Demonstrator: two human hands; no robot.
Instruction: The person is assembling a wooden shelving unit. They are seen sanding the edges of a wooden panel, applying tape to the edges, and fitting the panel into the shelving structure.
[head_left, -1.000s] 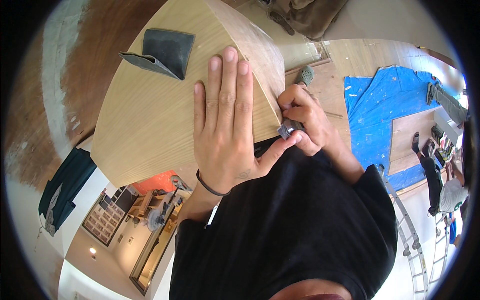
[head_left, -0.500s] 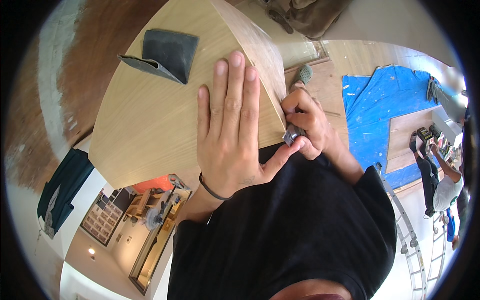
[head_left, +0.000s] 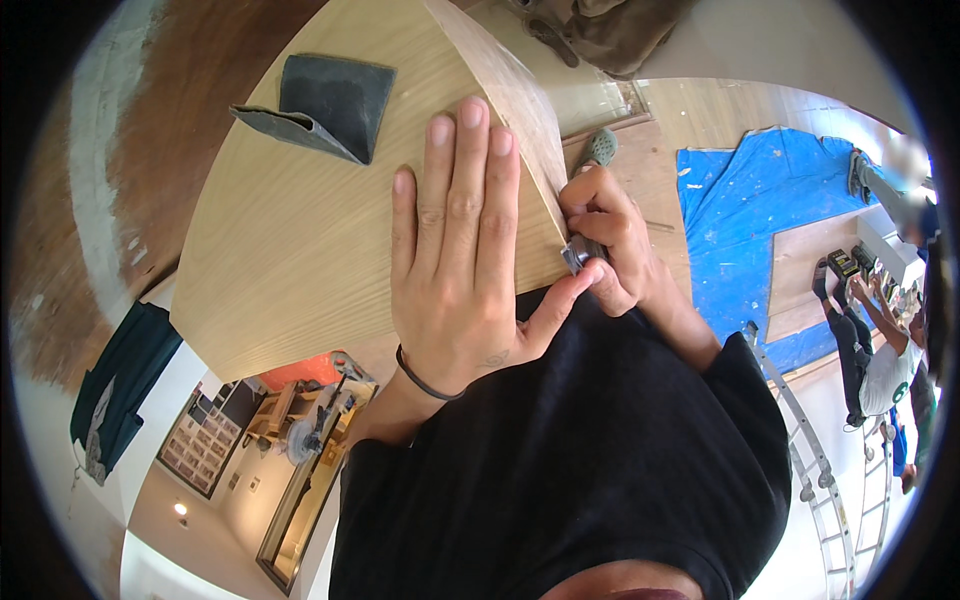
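One left grip [head_left: 457,270] on panel [head_left: 310,240], right grip [head_left: 612,240] pinching tool [head_left: 577,256]

Bare board [head_left: 290,260] leaves passage L of the left hand [head_left: 455,270]; a folded dark sheet [head_left: 335,100] blocks the far L. Nr the R edge, the right hand [head_left: 610,240] w/ a small metal tool [head_left: 581,254] obstructs; a black shirt [head_left: 560,440] bounds the near side.

Wood floor [head_left: 695,105], blue sheet [head_left: 722,225] spread | metal ladder [head_left: 824,480], right | lit lamp [head_left: 180,509], lower left
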